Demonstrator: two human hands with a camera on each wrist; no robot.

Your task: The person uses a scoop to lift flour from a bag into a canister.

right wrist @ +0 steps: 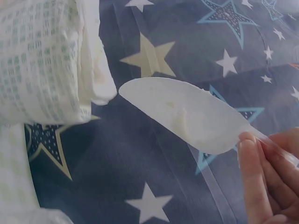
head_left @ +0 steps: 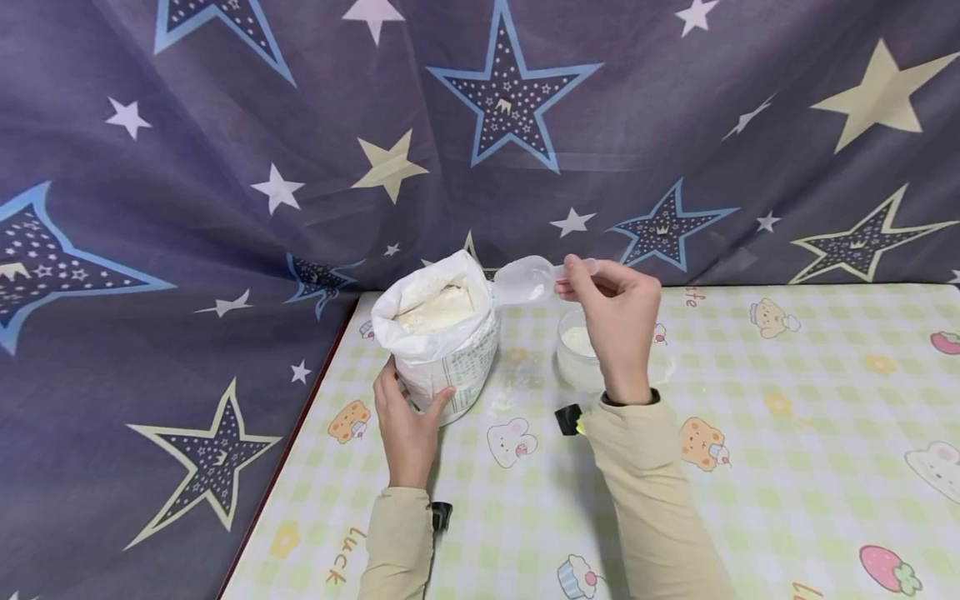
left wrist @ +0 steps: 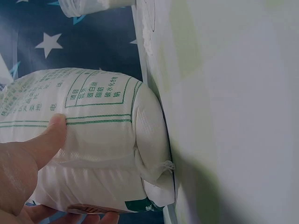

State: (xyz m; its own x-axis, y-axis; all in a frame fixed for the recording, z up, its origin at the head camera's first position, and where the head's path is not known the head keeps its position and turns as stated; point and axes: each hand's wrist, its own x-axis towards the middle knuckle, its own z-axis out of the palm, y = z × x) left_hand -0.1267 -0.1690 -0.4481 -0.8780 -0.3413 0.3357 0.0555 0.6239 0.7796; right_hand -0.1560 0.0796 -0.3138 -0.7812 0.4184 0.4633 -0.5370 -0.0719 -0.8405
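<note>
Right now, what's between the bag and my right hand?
The translucent scoop's bowl lies between your right hand and the bag, as the head view shows.

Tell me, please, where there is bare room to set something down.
The tablecloth is bare right of the right sleeve, and less widely between that and the left sleeve. It is crowded around the bag, scoop and tub.

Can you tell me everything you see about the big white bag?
The bag looks like woven plastic, with green lines and writing and a dark green patch near its bottom. It stands on the checked tablecloth, its wide-open mouth facing up, showing pale powder inside. The left hand holds its side. The scoop is right by its rim; I can't tell whether they touch.
</note>
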